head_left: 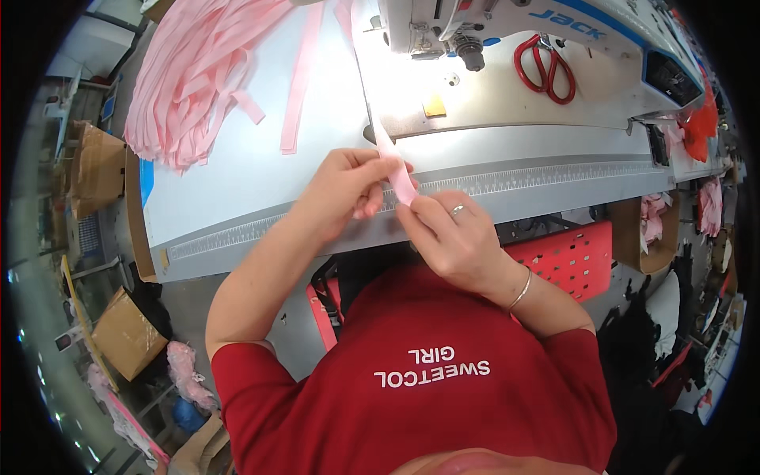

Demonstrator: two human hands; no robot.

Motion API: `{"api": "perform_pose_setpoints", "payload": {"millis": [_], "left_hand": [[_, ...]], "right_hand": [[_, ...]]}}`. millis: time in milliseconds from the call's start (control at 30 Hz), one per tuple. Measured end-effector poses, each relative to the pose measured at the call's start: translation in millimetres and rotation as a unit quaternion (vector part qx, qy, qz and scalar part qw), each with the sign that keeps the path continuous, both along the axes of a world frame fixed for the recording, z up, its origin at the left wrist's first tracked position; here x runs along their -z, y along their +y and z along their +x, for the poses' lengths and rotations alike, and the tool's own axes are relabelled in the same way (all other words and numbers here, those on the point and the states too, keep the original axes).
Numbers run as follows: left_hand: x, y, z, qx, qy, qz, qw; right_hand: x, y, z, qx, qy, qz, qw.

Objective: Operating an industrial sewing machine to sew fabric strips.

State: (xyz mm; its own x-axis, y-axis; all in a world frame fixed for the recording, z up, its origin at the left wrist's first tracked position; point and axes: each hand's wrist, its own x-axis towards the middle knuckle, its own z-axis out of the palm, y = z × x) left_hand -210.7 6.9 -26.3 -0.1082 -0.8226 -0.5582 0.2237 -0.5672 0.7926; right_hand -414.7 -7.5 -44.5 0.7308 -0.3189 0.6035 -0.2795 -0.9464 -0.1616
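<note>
A narrow pink fabric strip (403, 184) runs down from beside the sewing machine (514, 24) toward me, over the front edge of the worktop. My left hand (356, 182) pinches it between thumb and fingers. Just below and to the right, my right hand (447, 233) grips the strip's lower end. A printed ruler scale (522, 177) runs along the table's front under my hands. To the left lie a large heap of pink strips (190, 87) and a separate straight strip (297, 103).
Red-handled scissors (546, 83) and a small yellow piece (434, 107) lie on the machine bed. A red perforated seat (570, 265) is under the table's edge. Cardboard boxes (131, 332) stand at the left, and a box with pink fabric (649, 222) at the right.
</note>
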Motion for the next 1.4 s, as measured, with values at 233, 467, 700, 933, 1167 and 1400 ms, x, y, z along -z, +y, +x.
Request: {"api": "perform_pose_setpoints", "payload": {"millis": [233, 467, 700, 933, 1167, 1400], "left_hand": [[-4, -7, 0, -0.113, -0.001, -0.022, 0.993], [5, -19, 6, -0.118, -0.049, -0.033, 0.991], [17, -52, 23, -0.086, -0.078, -0.085, 0.990], [29, -100, 42, -0.081, -0.133, -0.125, 0.980], [26, -119, 40, -0.070, -0.203, -0.102, 0.971], [21, -123, 38, -0.054, -0.203, -0.120, 0.970]], "right_hand": [[3, 0, -13, 0.001, -0.019, 0.043, 0.999], [12, 2, -14, 0.004, -0.077, 0.144, 0.987], [15, -17, -8, 0.056, -0.110, 0.182, 0.976], [25, -53, 2, 0.116, -0.104, 0.159, 0.975], [26, -58, 4, 0.135, -0.096, 0.197, 0.966], [26, -60, 4, 0.136, -0.102, 0.226, 0.959]]}}
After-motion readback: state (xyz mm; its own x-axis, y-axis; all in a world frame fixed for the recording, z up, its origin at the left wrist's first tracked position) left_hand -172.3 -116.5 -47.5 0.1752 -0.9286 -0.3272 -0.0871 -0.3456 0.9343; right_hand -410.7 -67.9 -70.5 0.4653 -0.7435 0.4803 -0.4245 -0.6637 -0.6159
